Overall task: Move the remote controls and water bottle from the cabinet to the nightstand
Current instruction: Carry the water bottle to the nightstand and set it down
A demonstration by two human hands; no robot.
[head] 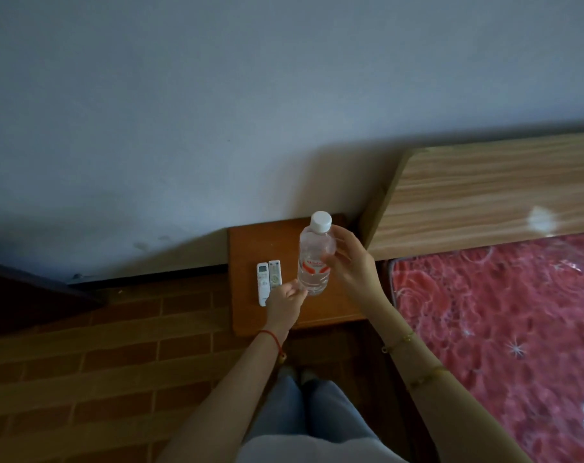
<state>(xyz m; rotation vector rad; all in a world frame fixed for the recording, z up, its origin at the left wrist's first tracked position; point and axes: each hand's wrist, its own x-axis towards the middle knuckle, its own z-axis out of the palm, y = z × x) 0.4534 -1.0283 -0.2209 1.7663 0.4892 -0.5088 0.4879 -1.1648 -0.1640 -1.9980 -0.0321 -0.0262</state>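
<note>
A clear water bottle (314, 259) with a white cap and a red label stands upright over the small brown wooden nightstand (250, 242). My right hand (349, 262) wraps around its right side. My left hand (285, 304) touches the bottle's lower left with its fingertips. Two white remote controls lie side by side on the nightstand's left half: a longer one (262, 283) and a shorter one (274, 273) to its right, partly hidden by my left hand. Whether the bottle's base rests on the nightstand I cannot tell.
A bed with a wood-grain headboard (491, 192) and a red patterned mattress (504, 329) sits right beside the nightstand. A plain wall (217, 111) rises behind. The floor (100, 362) on the left has a brick pattern. A dark piece of furniture (23, 295) is at the far left.
</note>
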